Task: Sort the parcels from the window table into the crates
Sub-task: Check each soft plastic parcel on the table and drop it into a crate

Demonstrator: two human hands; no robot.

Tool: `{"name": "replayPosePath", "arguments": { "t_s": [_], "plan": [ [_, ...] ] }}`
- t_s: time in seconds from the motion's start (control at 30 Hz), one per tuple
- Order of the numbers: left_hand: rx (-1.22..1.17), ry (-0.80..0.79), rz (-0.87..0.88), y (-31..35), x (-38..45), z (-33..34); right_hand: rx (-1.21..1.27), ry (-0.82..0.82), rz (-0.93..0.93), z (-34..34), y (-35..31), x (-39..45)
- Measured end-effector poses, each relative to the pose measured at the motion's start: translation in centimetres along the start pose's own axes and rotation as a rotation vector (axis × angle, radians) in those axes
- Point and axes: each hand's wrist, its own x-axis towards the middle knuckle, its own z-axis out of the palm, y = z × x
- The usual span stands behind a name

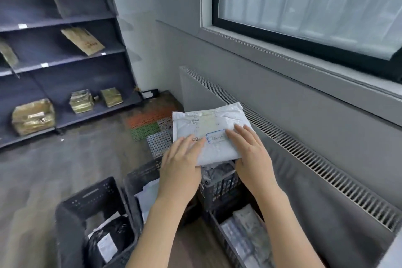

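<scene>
A white padded parcel (208,124) with a printed label is held flat in front of me, above the crates. My left hand (182,159) holds its near left edge with fingers laid over the top. My right hand (250,152) holds the near right edge the same way. Below stand several dark plastic crates: one at lower left (71,211) with a black bag and a white-labelled parcel, a middle one (134,176) with white parcels, a far one (219,185) directly under the parcel with grey bags, and one at lower right (217,222) with pale parcels.
A dark shelf unit (65,59) on the left holds brown parcels and envelopes. Coloured perforated mats (152,124) lie on the floor by the wall. A long radiator grille (304,154) runs under the window (315,6) on the right.
</scene>
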Motion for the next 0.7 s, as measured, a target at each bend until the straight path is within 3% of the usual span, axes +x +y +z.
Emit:
{"name": "replayPosePath", "arguments": {
  "t_s": [0.23, 0.43, 0.7],
  "plan": [
    [0.083, -0.287, -0.029, -1.1, 8.9, 8.7, -0.134, -0.263, -0.01, 4.7, 8.1, 7.6],
    [0.184, -0.524, -0.044, -2.7, 13.9, 16.7, -0.297, -0.6, -0.019, 8.6, 14.3, 12.0],
    [0.245, -0.747, -0.025, -6.8, 19.3, 28.5, -0.474, -0.866, 0.01, 19.6, 22.8, 15.5]
  ]
}}
